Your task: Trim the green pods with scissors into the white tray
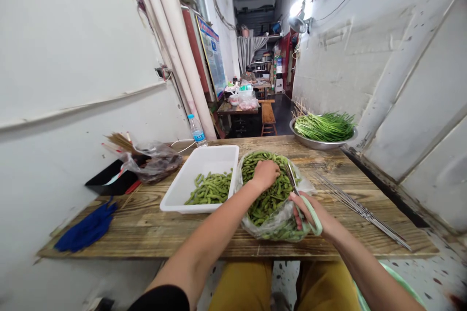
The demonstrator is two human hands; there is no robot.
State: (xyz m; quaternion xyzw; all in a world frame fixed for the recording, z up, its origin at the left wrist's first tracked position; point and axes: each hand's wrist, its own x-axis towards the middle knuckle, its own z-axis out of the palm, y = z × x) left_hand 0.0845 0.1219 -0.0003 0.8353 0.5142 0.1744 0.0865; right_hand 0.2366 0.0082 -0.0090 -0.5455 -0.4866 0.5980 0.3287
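A clear plastic bag [288, 228] full of green edamame pods [264, 201] stands on the wooden table in front of me. My left hand [266, 175] reaches into the top of the pods with its fingers curled; the fingertips are partly hidden, so what they pinch does not show. In my right hand [304, 206] are scissors [292, 177] with pale green handles, their blades pointing up and away over the bag's right side. Left of the bag, a white plastic tub [182, 194] holds a smaller heap of loose pods [211, 188].
Metal skewers [365, 211] lie at right. A steel bowl [321, 144] of green stalks stands at the back right. Leftward are a water bottle [197, 131], a black box [104, 182], a crumpled plastic bag [155, 163] and blue cloth [85, 226]. A person [248, 75] sits far back.
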